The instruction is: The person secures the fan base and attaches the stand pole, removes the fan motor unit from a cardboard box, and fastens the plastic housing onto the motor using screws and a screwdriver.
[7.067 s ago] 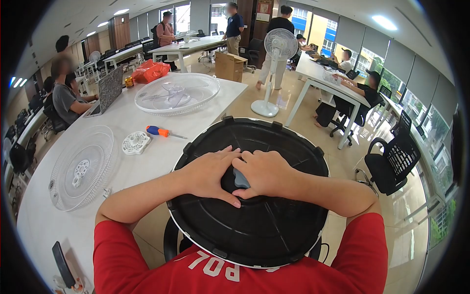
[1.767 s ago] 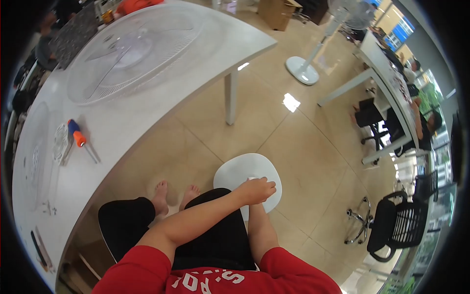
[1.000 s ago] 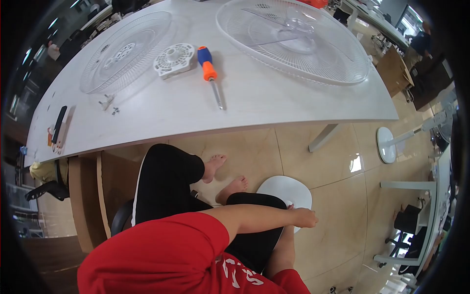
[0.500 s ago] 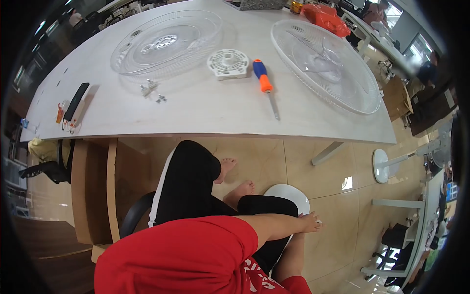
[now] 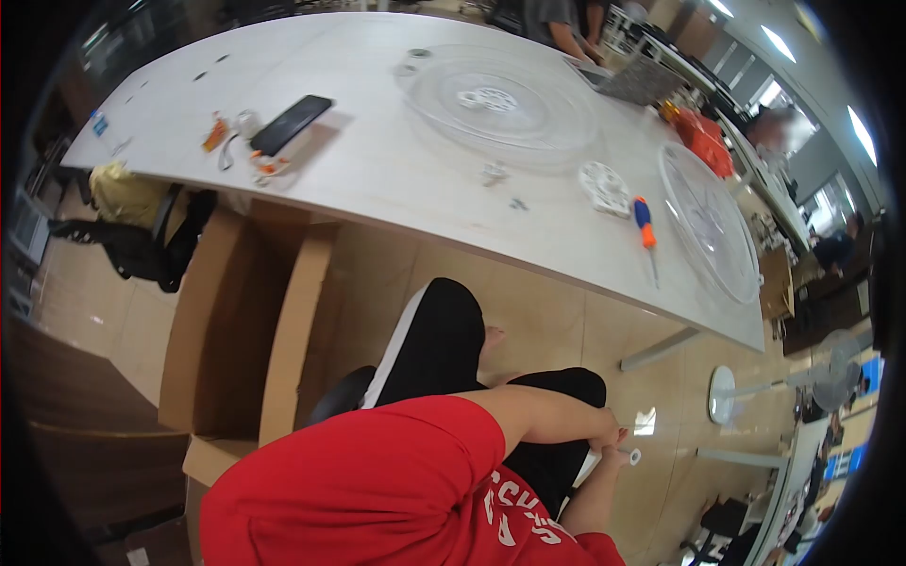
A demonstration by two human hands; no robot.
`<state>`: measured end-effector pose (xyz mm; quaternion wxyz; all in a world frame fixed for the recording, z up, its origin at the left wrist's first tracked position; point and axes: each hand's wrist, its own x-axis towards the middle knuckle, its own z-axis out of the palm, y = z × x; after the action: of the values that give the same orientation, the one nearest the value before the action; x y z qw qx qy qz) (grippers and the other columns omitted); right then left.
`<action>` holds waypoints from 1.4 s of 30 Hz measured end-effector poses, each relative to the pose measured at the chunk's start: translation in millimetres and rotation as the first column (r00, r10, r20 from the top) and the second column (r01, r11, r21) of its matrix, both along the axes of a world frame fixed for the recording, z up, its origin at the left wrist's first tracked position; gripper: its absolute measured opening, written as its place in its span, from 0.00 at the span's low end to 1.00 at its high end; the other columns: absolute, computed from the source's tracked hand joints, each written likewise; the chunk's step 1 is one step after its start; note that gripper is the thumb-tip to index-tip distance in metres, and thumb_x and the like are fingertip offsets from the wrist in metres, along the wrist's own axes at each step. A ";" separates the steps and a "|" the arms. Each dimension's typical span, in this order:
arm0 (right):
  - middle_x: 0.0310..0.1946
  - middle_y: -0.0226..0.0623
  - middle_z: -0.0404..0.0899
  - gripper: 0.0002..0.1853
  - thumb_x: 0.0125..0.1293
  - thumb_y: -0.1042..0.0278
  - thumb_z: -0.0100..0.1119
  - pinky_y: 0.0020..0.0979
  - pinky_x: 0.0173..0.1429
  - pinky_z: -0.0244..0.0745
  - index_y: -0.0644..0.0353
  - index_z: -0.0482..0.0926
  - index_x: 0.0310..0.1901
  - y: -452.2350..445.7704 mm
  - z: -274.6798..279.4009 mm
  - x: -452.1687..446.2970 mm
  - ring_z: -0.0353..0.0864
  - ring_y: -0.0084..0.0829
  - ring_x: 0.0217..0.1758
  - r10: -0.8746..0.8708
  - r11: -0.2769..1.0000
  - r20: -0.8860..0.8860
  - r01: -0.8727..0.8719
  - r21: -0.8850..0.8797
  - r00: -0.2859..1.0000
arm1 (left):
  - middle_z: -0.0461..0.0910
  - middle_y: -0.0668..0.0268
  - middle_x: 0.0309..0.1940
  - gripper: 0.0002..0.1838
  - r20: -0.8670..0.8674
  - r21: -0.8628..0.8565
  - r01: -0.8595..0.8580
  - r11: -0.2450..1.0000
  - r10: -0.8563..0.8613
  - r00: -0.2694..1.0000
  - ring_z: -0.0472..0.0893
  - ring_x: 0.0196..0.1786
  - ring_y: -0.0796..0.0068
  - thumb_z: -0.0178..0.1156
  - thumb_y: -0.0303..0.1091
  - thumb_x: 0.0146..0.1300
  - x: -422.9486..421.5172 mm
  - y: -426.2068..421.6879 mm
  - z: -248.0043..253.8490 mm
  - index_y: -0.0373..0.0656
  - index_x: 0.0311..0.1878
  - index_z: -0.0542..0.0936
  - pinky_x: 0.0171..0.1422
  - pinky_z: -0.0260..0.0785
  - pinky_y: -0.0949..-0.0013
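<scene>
Low beside my right knee, my left hand (image 5: 607, 430) and my right hand (image 5: 615, 457) are close together, both closed around a white pole whose round hollow end (image 5: 634, 457) sticks out to the right. Forearms and fingers hide most of the pole. On the table (image 5: 377, 189) above lie a blue-and-orange screwdriver (image 5: 645, 224), a white plastic slotted cover (image 5: 604, 189), small screws (image 5: 519, 204) and small metal parts (image 5: 493, 173). A clear round fan grille (image 5: 557, 118) lies behind them, and another grille (image 5: 703, 217) with clear blades inside is at the right.
Left on the table are a black phone (image 5: 293, 124) and orange-and-white bits (image 5: 269, 166). A red bag (image 5: 703, 141) and a laptop (image 5: 642, 80) are at the far right; a person (image 5: 563, 28) is behind. An open cardboard box (image 5: 231, 321) stands left of my legs, a standing fan's base (image 5: 721, 394) right.
My view has turned left, so the tabletop things appear farther right. The pole's end now shows more plainly at my hands, and the white round base by my feet is out of sight.
</scene>
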<state>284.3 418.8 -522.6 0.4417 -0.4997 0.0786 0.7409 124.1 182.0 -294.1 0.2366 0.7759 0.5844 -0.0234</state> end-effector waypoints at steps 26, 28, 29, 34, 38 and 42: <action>0.64 0.37 0.84 0.22 0.84 0.52 0.54 0.46 0.64 0.84 0.55 0.75 0.70 -340.1 161.6 -388.8 0.86 0.37 0.51 0.853 -0.230 0.521 -0.923 0.307 -0.039 | 0.73 0.65 0.80 0.33 0.779 -0.614 -0.732 -0.296 -0.075 -0.623 0.77 0.76 0.65 0.52 0.56 0.85 -87.2 -881.7 -68.2 0.54 0.86 0.63 0.79 0.68 0.51; 0.64 0.37 0.84 0.22 0.84 0.52 0.54 0.46 0.62 0.85 0.55 0.75 0.70 -337.1 168.6 -384.4 0.86 0.36 0.51 0.840 -0.230 0.541 -0.930 0.288 -0.040 | 0.72 0.65 0.81 0.35 0.753 -0.651 -0.707 -0.276 -0.112 -0.649 0.76 0.77 0.65 0.52 0.57 0.85 -77.7 -893.6 -100.7 0.55 0.87 0.62 0.80 0.66 0.49; 0.64 0.36 0.84 0.22 0.84 0.52 0.54 0.46 0.61 0.86 0.55 0.75 0.71 -337.3 173.5 -382.7 0.86 0.36 0.50 0.835 -0.221 0.549 -0.935 0.278 -0.034 | 0.70 0.65 0.82 0.36 0.730 -0.678 -0.687 -0.260 -0.134 -0.670 0.75 0.78 0.65 0.52 0.59 0.84 -75.1 -897.7 -117.3 0.55 0.87 0.61 0.81 0.64 0.47; 0.54 0.40 0.86 0.24 0.85 0.48 0.54 0.36 0.50 0.88 0.61 0.77 0.67 -385.6 246.4 -366.4 0.87 0.32 0.41 0.480 -0.539 0.863 -0.828 0.151 -0.155 | 0.70 0.65 0.82 0.40 0.636 -0.765 -0.584 -0.272 -0.177 -0.751 0.75 0.78 0.64 0.53 0.64 0.82 -51.5 -909.0 -215.3 0.57 0.88 0.59 0.82 0.62 0.45; 0.32 0.39 0.87 0.17 0.82 0.59 0.62 0.28 0.38 0.83 0.68 0.87 0.48 -477.5 360.2 -346.5 0.86 0.24 0.31 -0.118 -0.928 0.993 -0.353 -0.118 -0.022 | 0.72 0.65 0.81 0.39 0.504 -0.852 -0.446 -0.274 -0.199 -0.840 0.75 0.78 0.62 0.54 0.65 0.81 -26.0 -910.5 -277.0 0.55 0.86 0.63 0.82 0.62 0.43; 0.25 0.30 0.78 0.12 0.75 0.67 0.72 0.24 0.31 0.68 0.65 0.83 0.36 -520.4 424.1 -361.1 0.73 0.18 0.25 -0.355 -0.918 0.740 -0.364 -0.159 0.571 | 0.78 0.62 0.76 0.35 0.331 -0.860 -0.262 -0.439 -0.087 -0.940 0.77 0.77 0.59 0.57 0.59 0.79 -6.1 -909.4 -332.9 0.53 0.81 0.71 0.78 0.67 0.40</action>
<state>-76.8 -101.6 -98.5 0.1526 0.2059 -0.9539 0.1564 118.0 -727.4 -627.0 0.2116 -0.3939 0.5553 0.7012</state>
